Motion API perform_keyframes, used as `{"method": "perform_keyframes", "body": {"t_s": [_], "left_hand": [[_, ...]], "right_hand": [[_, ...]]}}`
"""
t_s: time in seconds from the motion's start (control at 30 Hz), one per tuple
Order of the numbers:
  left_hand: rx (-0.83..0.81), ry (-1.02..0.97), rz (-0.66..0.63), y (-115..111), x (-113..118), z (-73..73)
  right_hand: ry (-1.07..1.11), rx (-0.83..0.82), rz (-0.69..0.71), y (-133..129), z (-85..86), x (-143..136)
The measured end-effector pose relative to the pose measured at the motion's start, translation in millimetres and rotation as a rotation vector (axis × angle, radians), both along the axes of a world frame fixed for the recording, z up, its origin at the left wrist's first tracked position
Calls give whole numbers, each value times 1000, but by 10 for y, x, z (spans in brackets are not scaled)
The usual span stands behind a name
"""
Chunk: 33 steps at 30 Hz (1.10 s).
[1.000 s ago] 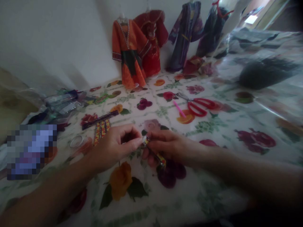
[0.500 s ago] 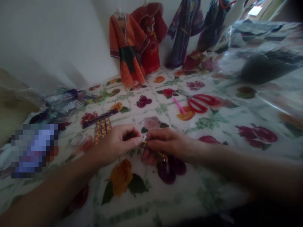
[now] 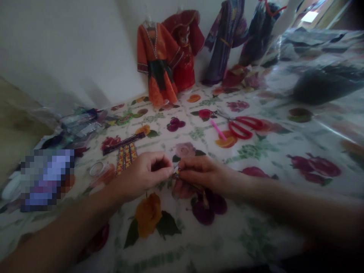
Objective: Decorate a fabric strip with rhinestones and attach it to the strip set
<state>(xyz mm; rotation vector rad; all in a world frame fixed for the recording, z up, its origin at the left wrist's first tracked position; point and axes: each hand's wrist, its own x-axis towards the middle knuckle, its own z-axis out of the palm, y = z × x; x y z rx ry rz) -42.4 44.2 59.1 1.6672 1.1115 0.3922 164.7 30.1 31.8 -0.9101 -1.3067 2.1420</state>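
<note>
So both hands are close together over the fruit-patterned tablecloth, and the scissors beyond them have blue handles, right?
Not quite: the head view shows red-handled scissors. The rest holds: the left hand and right hand are close together over the tablecloth.

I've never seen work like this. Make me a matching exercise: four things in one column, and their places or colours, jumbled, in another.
Things
1. Small patterned strip
2. Scissors
3. Slim pink stick
4. Orange dress

Clues
A. Upright near the wall
B. Red handles
C. Lying beside the scissors
D. Held in the right hand

Pairs: 1-D, 2-B, 3-C, 4-A
</note>
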Motion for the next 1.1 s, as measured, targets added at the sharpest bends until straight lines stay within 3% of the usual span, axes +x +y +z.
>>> {"method": "perform_keyframes", "body": {"t_s": [0.77, 1.1], "left_hand": [[-14, -66, 21, 9, 22, -41], [-24, -61, 22, 12, 3, -68]], "right_hand": [[6, -35, -40, -1, -68, 0], [-48, -14, -30, -7, 0, -6]]}}
